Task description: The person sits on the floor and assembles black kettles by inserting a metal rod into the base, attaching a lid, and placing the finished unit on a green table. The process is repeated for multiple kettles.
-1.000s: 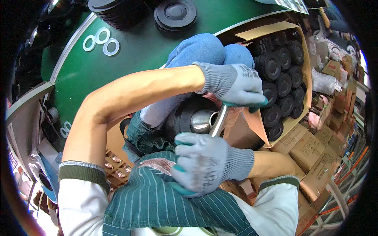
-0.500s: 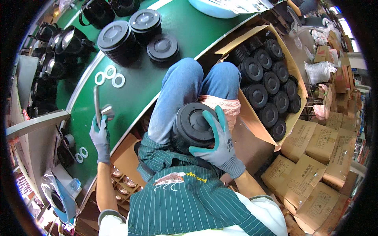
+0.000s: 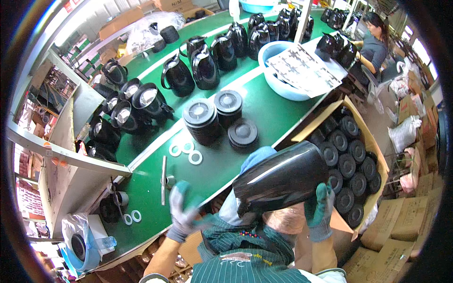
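My right hand [image 3: 319, 210], in a grey and green glove, grips one end of a glossy black jug [image 3: 283, 177]. The jug lies tilted on its side above my lap, its dark base turned toward that palm. My left hand [image 3: 184, 210], gloved alike and partly smeared by motion, holds nothing, with its fingers apart at the table edge. Just beyond it a T-shaped metal tool [image 3: 163, 181] rests on the green table [image 3: 146, 198]. Several white rings [image 3: 194, 157] and stacks of round black lids [image 3: 200, 113] are farther back.
An open carton [image 3: 384, 181] full of round black parts stands at my right. Black jugs [image 3: 206, 68] line the table's far side, near a light blue basin [image 3: 278, 92] with a printed sheet over it. A co-worker [image 3: 375, 45] sits at the far right. Closed cartons [image 3: 401, 226] are stacked lower right.
My left hand has let go of the metal tool, now lying on the table. The jug has been tipped from upright onto its side in my right hand. The view has swung up, showing more table.
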`<state>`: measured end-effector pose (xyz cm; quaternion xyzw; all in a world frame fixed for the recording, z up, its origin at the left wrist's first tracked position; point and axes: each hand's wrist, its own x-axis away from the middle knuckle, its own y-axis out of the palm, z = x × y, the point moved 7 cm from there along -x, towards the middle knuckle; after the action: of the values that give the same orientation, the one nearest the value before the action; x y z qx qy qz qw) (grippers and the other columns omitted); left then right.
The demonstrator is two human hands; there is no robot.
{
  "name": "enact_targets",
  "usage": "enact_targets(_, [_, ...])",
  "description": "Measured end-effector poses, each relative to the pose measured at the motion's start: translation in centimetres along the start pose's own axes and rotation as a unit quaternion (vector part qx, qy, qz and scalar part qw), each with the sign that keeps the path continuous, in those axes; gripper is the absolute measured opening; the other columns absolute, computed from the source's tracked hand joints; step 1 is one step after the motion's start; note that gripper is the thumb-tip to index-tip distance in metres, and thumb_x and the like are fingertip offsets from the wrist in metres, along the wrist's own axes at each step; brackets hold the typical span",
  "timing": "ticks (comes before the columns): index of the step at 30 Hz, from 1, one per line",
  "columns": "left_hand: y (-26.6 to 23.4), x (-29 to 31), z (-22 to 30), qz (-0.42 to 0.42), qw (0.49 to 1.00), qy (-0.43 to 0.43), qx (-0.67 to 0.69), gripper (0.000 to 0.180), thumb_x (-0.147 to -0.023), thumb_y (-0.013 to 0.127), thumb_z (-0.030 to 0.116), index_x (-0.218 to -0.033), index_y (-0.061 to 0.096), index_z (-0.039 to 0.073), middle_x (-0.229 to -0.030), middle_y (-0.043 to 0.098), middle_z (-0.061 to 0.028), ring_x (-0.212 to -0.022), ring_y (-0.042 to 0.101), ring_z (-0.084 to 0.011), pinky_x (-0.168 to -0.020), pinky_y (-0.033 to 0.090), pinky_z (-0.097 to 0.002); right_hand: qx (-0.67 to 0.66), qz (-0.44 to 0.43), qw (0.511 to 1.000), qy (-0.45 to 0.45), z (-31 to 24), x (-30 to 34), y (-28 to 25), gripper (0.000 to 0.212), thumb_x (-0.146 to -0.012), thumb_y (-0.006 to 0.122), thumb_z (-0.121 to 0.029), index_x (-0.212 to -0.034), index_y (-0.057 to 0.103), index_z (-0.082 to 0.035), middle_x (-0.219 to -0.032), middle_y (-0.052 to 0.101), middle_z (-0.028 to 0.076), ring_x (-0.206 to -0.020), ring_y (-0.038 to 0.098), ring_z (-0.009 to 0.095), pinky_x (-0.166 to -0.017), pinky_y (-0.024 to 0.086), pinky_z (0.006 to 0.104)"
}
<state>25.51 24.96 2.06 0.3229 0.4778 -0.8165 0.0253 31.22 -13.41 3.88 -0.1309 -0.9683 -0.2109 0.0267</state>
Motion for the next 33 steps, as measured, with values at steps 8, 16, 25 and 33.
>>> enact_targets(8, [-1.0,-10.2,1.4,0.171,0.981,0.006,0.089,0.058,-0.069,0.095,0.032,-0.113,0.063,0.01,-0.145,0.047,-0.0353,-0.131,0.054,-0.0535,-0.114,0.041,-0.0576,-0.307,-0.189,0.905,0.225,8.2,-5.0,10.3,0.067,-0.104,0.057,-0.052,-0.154,0.046,-0.009,-0.145,0.059,0.015,-0.133,0.057,0.03,-0.117,0.043,0.0482])
enact_targets(16, [-10.8,-30.1,-20.4,0.311,0.938,-0.131,-0.075,0.061,-0.07,0.095,0.025,-0.119,0.069,-0.001,-0.138,0.057,-0.0256,-0.126,0.058,-0.0425,-0.106,0.049,-0.0462,-0.21,-0.266,0.906,0.254,10.3,-10.1,6.3,0.073,-0.11,0.036,-0.055,-0.159,0.036,-0.002,-0.158,0.047,0.023,-0.147,0.045,0.039,-0.123,0.033,0.058])
enact_targets(25, [-0.7,-40.6,-45.3,0.076,0.932,-0.217,-0.281,0.069,-0.07,0.09,0.044,-0.135,0.071,0.028,-0.153,0.05,-0.0241,-0.139,0.052,-0.039,-0.116,0.044,-0.0452,-0.389,-0.132,0.851,0.328,17.9,-10.8,-1.2,0.069,-0.106,0.034,-0.063,-0.122,0.077,-0.012,-0.114,0.077,0.016,-0.109,0.071,0.037,-0.1,0.052,0.0603])
enact_targets(33, [4.8,-39.8,-51.5,-0.073,0.958,-0.245,-0.13,0.051,-0.09,0.071,0.047,-0.134,0.071,0.02,-0.138,0.065,-0.0201,-0.126,0.062,-0.0378,-0.107,0.049,-0.0455,-0.422,-0.156,0.822,0.348,18.5,-11.4,-3.2,0.055,-0.102,0.058,-0.043,-0.15,0.051,-0.016,-0.137,0.061,0.019,-0.118,0.063,0.038,-0.098,0.051,0.0665])
